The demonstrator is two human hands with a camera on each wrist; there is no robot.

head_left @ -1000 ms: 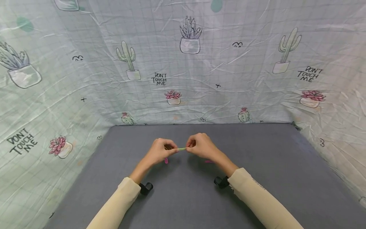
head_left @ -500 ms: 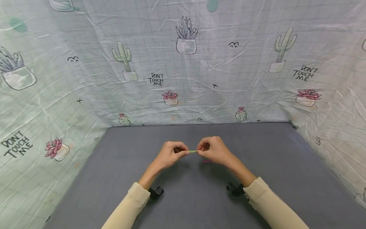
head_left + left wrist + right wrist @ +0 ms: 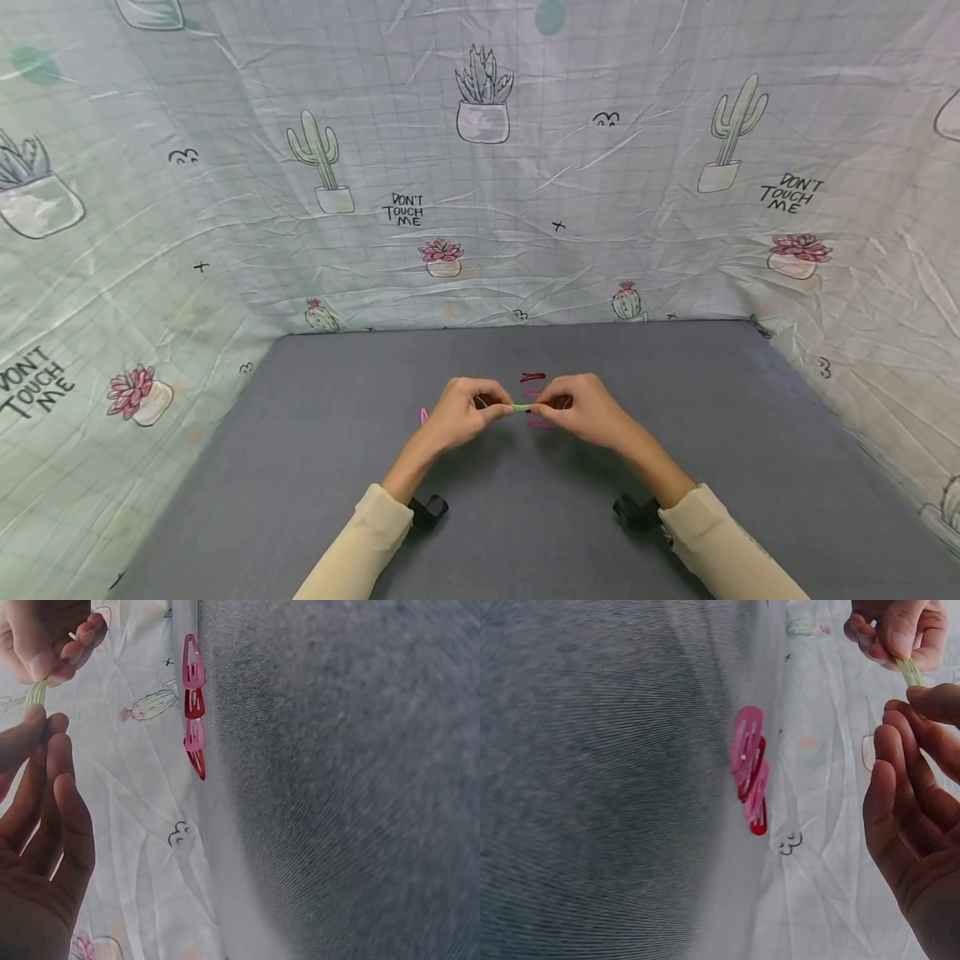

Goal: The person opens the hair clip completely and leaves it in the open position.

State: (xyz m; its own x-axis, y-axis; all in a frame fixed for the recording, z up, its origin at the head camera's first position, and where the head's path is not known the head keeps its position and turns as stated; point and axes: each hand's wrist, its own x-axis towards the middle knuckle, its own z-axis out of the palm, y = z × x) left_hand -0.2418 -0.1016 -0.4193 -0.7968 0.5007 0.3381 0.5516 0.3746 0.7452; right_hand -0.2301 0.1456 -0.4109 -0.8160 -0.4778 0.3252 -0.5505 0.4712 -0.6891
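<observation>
In the head view, my left hand (image 3: pixel 467 412) and right hand (image 3: pixel 583 408) meet over the table. Between their thumbs and fingertips they pinch the two ends of a small pale green strip (image 3: pixel 521 407). Up close, the strip (image 3: pixel 35 694) shows lengthwise lines, like several strands side by side; its exact kind is unclear. Beyond and below the hands lie snap hair clips: a red one (image 3: pixel 532 377), a pink one (image 3: pixel 540 424), and others partly covered by my right hand. In the right wrist view pink clips (image 3: pixel 748 742) and red clips (image 3: pixel 759 817) line up in a row.
Another pink hair clip (image 3: pixel 423 415) shows beside my left hand, partly hidden. The grey table (image 3: pixel 337 383) ends at a hanging cloth (image 3: pixel 360 267) printed with cacti, which stands behind and along both sides.
Both hands have shifted right and slightly nearer in the view, still pinching the green strip. The red and upper pink clips have come into sight beyond them.
</observation>
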